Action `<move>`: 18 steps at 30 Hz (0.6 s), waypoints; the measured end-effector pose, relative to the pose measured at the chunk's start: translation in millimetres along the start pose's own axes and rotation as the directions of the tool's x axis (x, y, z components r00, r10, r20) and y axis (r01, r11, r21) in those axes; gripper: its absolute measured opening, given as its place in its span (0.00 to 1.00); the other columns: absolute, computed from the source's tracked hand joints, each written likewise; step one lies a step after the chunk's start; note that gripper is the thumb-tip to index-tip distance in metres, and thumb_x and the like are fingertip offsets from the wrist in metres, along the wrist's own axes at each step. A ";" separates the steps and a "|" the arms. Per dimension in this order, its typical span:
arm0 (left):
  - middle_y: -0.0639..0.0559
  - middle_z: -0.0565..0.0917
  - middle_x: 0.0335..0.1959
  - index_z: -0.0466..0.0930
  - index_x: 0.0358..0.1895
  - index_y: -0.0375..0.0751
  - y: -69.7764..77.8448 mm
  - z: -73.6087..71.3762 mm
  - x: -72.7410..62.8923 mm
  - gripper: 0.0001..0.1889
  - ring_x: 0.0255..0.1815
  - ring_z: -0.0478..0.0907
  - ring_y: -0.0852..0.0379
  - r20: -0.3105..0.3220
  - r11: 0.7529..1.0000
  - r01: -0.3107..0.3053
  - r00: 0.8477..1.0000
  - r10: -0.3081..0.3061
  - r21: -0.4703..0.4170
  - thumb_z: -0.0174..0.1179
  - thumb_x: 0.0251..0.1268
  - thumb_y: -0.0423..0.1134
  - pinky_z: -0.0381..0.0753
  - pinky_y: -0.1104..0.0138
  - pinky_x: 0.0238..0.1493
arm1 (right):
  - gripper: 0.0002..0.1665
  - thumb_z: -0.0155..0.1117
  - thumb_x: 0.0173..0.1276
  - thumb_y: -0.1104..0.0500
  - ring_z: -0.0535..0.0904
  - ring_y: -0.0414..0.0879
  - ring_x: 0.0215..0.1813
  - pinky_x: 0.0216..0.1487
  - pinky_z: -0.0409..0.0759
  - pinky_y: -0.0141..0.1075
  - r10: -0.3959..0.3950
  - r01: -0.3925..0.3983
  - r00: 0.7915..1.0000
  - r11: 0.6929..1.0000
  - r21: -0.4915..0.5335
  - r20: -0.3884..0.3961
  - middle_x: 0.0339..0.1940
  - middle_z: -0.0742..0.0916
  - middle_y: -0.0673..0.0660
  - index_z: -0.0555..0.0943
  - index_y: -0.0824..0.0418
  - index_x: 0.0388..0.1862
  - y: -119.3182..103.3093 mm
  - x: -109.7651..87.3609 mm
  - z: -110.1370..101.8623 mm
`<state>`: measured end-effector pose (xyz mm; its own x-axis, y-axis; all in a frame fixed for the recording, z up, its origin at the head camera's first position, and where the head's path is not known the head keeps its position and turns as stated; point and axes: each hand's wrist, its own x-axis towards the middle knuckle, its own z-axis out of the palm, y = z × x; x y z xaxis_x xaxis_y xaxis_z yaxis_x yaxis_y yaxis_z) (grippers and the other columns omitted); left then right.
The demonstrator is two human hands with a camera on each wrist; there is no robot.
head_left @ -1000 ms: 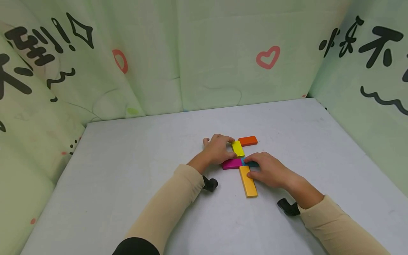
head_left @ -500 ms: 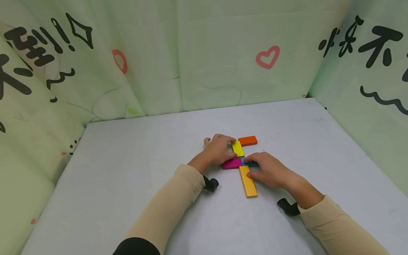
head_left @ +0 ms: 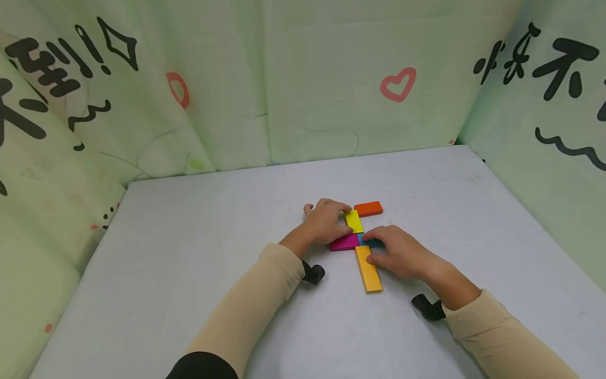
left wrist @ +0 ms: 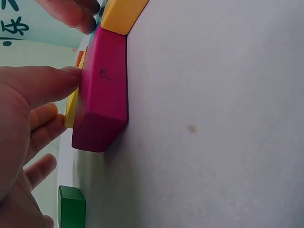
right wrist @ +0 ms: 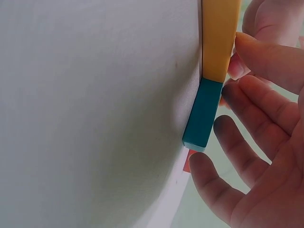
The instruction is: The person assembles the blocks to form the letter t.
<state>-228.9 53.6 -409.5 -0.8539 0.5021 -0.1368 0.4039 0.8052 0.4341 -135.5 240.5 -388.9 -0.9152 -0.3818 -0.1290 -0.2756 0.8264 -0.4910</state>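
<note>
Yellow block [head_left: 354, 222] lies flat on the worktop [head_left: 213, 237], pinched endwise between thumb and fingers of the left hand [head_left: 322, 222]. Right hand [head_left: 400, 253], fingers loosely extended, rests on the teal block [right wrist: 203, 114] and the amber block [head_left: 369, 273]. Magenta block [left wrist: 107, 85] abuts the teal one; orange-red block [head_left: 368, 209] sits just beside yellow's far end.

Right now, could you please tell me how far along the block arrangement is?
Looks done: the magenta block and amber block already lie against the teal block. In hand: the left hand grips the yellow block by its ends, while the right hand is at the amber and teal blocks. Perhaps remaining: the green block, lying apart from the magenta one, may still need placing.
</note>
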 end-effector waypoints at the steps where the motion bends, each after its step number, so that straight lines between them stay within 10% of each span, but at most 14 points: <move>1: 0.59 0.78 0.63 0.77 0.67 0.55 0.0 0.0 0.0 0.27 0.71 0.60 0.52 0.000 1.000 -0.001 1.000 0.001 -0.001 0.65 0.66 0.52 0.52 0.42 0.67 | 0.25 0.70 0.67 0.58 0.74 0.59 0.59 0.62 0.72 0.56 0.001 -0.001 1.000 1.000 0.001 0.000 0.57 0.82 0.61 0.79 0.67 0.60 -0.1 0.1 0.0; 18: 0.59 0.78 0.63 0.77 0.67 0.55 0.7 -0.1 -0.2 0.26 0.71 0.60 0.52 0.009 1.000 0.006 1.000 -0.006 -0.004 0.64 0.66 0.53 0.52 0.43 0.67 | 0.25 0.70 0.67 0.59 0.74 0.60 0.59 0.62 0.72 0.57 0.001 -0.001 1.000 1.000 0.002 -0.003 0.56 0.82 0.62 0.79 0.68 0.59 -0.3 0.4 -0.4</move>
<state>-228.5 54.0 -409.1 -0.8533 0.5001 -0.1473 0.3976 0.8071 0.4365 -135.9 240.3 -388.4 -0.9162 -0.3800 -0.1272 -0.2741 0.8258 -0.4929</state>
